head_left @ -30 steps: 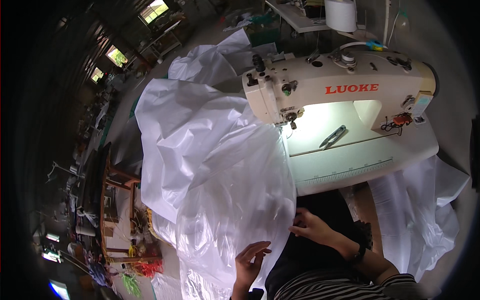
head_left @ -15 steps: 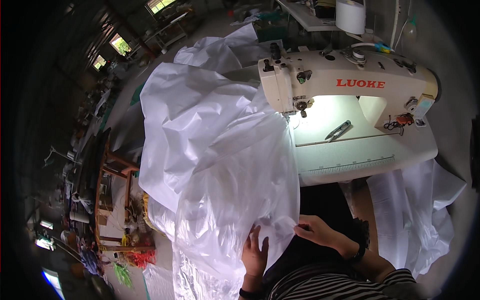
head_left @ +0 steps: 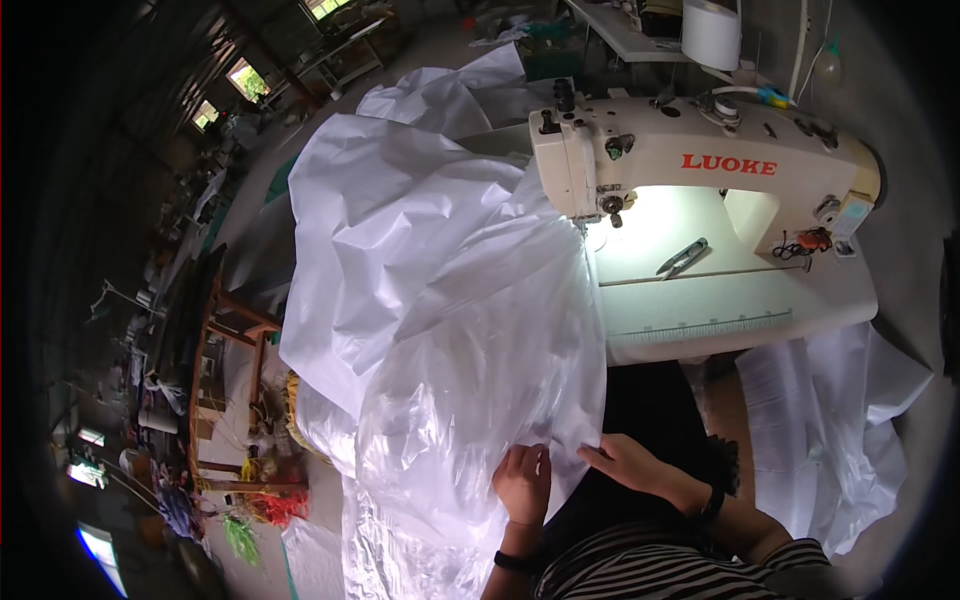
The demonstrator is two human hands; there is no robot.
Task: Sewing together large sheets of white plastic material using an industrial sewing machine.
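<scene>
A large white plastic sheet (head_left: 400, 270) lies crumpled over the left side of a sewing machine (head_left: 700, 150) and hangs down toward my lap. Its right edge runs back under the machine's needle area, where the needle itself is hard to make out. My right hand (head_left: 630, 464) pinches that edge low down, thumb and fingers together. Just to the left, my left hand (head_left: 523, 482) has its fingers curled into the sheet, gripping a fold; its fingertips are partly hidden. Thread snips (head_left: 684, 257) rest on the lit machine bed, away from both hands.
More white sheeting (head_left: 830, 430) hangs at the right below the machine bed. A wooden frame (head_left: 230, 325) stands on the left, with red netting (head_left: 280, 506) near its foot. A white thread cone (head_left: 711, 35) sits behind the machine.
My left hand has risen slightly and its spread fingers have curled closed on the sheet. My right hand stays at the edge. The whole view has shifted a little.
</scene>
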